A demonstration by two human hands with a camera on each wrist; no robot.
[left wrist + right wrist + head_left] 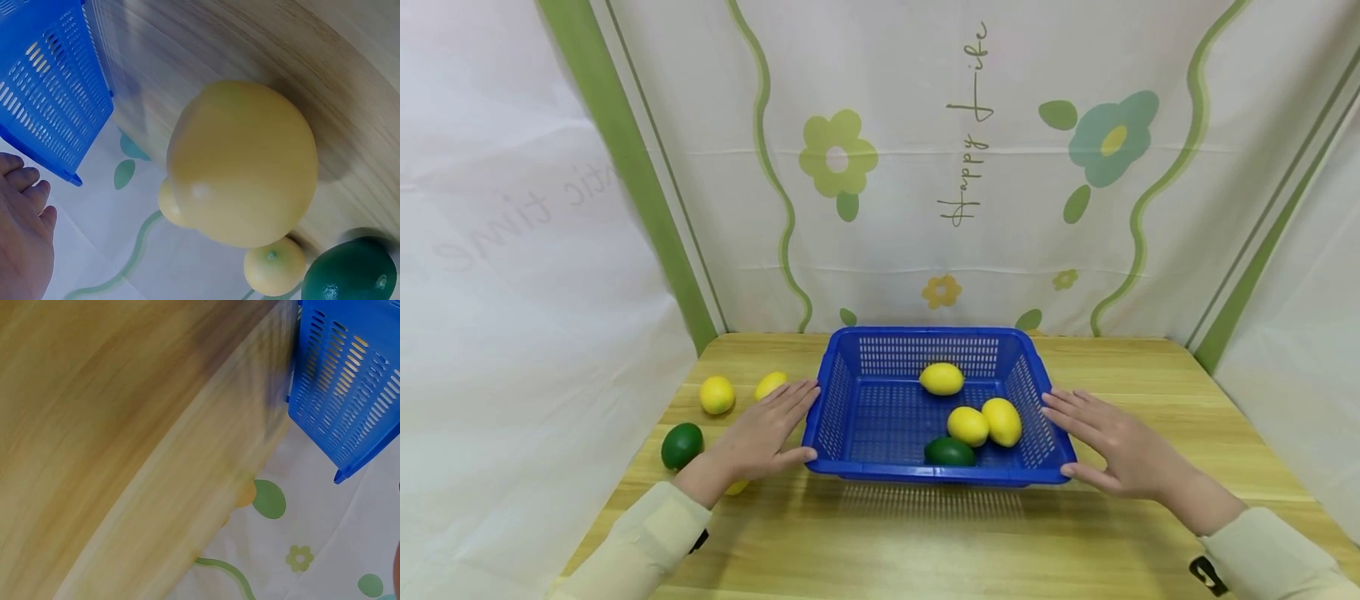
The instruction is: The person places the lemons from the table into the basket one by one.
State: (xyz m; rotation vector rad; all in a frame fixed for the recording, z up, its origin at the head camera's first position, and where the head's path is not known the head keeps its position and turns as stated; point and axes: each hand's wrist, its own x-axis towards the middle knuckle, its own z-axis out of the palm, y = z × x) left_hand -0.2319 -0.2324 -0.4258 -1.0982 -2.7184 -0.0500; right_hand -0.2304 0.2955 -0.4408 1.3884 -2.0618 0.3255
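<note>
A blue perforated plastic basket [936,473] sits at the middle of the table. Inside, toward its right, are a lemon [942,379], two more lemons touching each other [967,427], and a dark green oval fruit [950,452] by the front wall. My left hand [760,437] has its fingertips at the basket's left rim, fingers straight. At the right rim my right hand [1120,442] mirrors it, also with extended fingers. Neither hand curls round the basket. In the left wrist view the left hand [25,231] is beside the rim; the right wrist view barely catches the right hand.
Left of the basket lie a lemon [717,395], another lemon [771,384] partly behind the left hand, and a dark green fruit [682,446]. A yellow fruit [737,487] is mostly hidden under the left wrist. Printed curtains [895,242] enclose the wooden table [925,550].
</note>
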